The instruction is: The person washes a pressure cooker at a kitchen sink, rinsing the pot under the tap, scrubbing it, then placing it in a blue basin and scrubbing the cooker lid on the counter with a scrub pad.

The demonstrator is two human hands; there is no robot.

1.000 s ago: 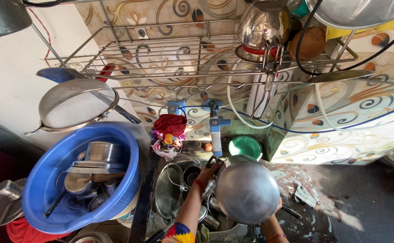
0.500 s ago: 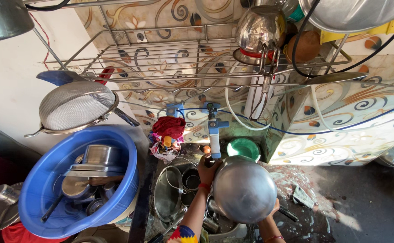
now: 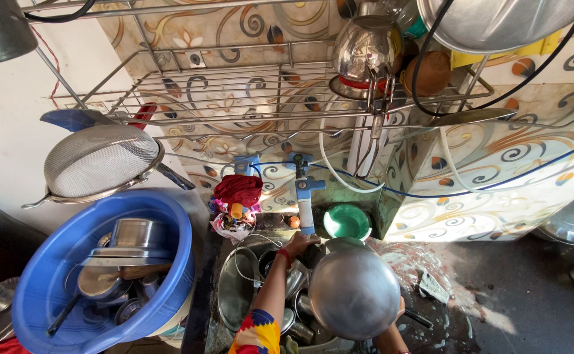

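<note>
Fingers of the left hand are curling down at the foot of the blue plastic tap, just past the rim of the pot; whether they are gripping the rim or only resting there cannot be told. Only the fingertips of the right hand are showing, wrapping the right edge of the pot, so that hand is bearing it from below.

The pot is a round, dull steel vessel turned bottom-up toward the camera, its smooth domed base hanging over the sink. The sink is crowded with shiny steel bowls and cups. A green plastic bowl is sitting just behind the pot, beside the tap.

To the left, a big blue plastic tub is holding steel pans and lids. A round wire-mesh strainer is hanging above it. Overhead, a wire rack is carrying a polished steel kettle. Glossy tiles with swirl patterns are covering the wall.
</note>
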